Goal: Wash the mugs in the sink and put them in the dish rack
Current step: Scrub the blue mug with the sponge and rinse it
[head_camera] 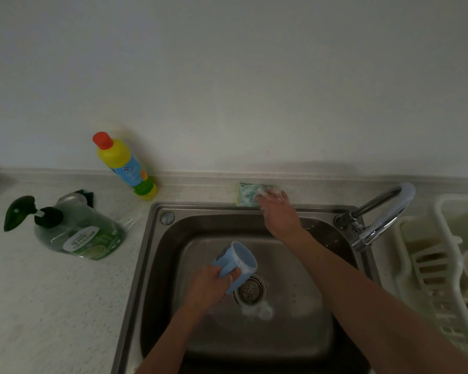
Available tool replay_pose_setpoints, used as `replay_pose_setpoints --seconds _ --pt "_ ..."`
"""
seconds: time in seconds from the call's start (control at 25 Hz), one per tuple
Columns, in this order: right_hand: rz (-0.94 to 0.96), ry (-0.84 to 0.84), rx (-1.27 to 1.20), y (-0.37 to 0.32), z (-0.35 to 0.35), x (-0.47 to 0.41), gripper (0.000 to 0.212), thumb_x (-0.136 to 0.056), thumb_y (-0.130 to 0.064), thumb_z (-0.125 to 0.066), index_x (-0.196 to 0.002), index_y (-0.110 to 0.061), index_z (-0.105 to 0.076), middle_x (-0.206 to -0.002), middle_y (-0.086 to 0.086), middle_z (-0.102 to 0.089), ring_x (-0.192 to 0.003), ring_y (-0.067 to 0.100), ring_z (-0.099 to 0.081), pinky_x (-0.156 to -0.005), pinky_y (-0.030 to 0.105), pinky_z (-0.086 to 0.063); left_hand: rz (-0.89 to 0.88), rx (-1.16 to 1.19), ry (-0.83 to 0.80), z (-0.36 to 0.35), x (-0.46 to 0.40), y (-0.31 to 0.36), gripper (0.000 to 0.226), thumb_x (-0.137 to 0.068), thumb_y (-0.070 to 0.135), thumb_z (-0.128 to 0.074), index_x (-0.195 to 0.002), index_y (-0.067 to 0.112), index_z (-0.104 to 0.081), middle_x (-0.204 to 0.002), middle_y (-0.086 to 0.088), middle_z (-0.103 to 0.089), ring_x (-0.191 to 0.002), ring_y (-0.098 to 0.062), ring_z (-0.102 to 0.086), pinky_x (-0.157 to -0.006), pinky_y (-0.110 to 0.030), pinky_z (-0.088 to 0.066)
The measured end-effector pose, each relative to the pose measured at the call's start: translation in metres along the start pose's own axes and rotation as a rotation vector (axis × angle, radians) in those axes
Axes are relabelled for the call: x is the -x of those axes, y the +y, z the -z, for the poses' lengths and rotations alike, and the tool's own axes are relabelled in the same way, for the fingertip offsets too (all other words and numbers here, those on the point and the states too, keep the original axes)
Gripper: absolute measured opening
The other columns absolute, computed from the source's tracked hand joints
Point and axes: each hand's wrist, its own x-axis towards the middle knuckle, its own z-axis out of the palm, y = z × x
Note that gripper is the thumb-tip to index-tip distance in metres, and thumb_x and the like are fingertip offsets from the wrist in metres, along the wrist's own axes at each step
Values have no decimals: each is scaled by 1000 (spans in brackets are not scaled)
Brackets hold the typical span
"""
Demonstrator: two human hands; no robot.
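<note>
- Left hand (211, 286), fingers curled round the handle, grips the blue mug (237, 263) above the sink (157, 252) drain (250, 290).
- Right hand (280, 215) reaches over the sink's far rim, fingers straight, touching the soapy sponge (247, 194) on the worktop (52, 306).
- Rack (427, 268) stands right of the sink.

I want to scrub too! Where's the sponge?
The soapy green-and-yellow sponge lies on the counter ledge behind the steel sink, under the right hand.
</note>
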Motion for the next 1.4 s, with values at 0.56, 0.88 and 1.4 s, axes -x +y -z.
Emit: replay_pose_setpoints --seconds 0.56,0.88,1.4 --pt "-722 -791 -1243 -72 75 107 72 -83 -62 -66 -123 -4 -59 -115 19 -70 -105 32 -68 -95 44 -55 -424 -254 -88 20 60 8 44 -87 68 -51 -75 28 -63 -61 9 -60 -53 0 -54 -56 -18 -47" --pt "-717 -546 -1632 -57 77 202 68 -77 -27 -77 -136 -11 -47 -117 21 -67 -97 34 -70 -83 43 -57 -683 -263 70 -2 105 28 17 -95 28 -59 -89 38 -48 -83 17 -54 -75 3 -56 -68 -15 -45" --pt "-260 -361 -1418 -5 101 264 100 -66 -10 -86 -144 -43 -35 -133 14 -58 -116 32 -64 -94 59 -52 -34 663 -533 -46 130 64 45 -89 27 -59 -126 2 -58 -114 -29 -67 -104 -49 -65 -92 -53 -54"
